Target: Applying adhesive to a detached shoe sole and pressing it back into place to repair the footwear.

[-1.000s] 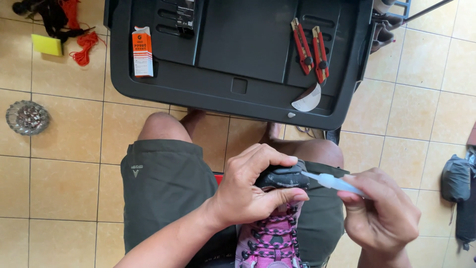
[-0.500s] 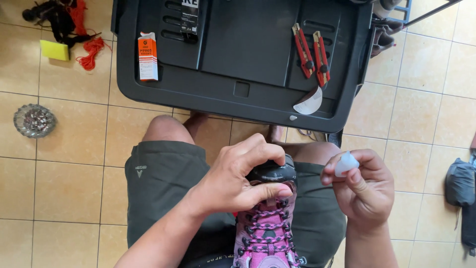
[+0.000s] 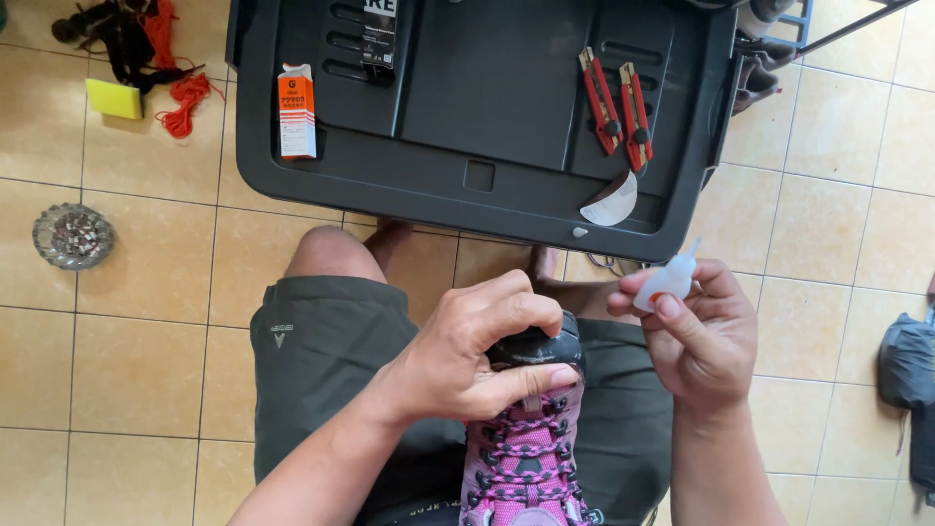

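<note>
A tiled floor [image 3: 146, 370] carries a black lid [image 3: 487, 195] at the far side. On the lid lie an orange box [image 3: 296, 112] at left and two red cutters [image 3: 617, 107] at right. Left on the floor: a glass dish [image 3: 73, 236], a yellow sponge [image 3: 114, 98] and red cord [image 3: 183, 102].

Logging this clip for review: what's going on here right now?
A seated person presses the left hand around the black toe of a pink-laced hiking shoe on their lap. The right hand holds a small translucent glue bottle just beside the toe. In front, a black plastic lid carries two red utility knives and an orange box.
</note>
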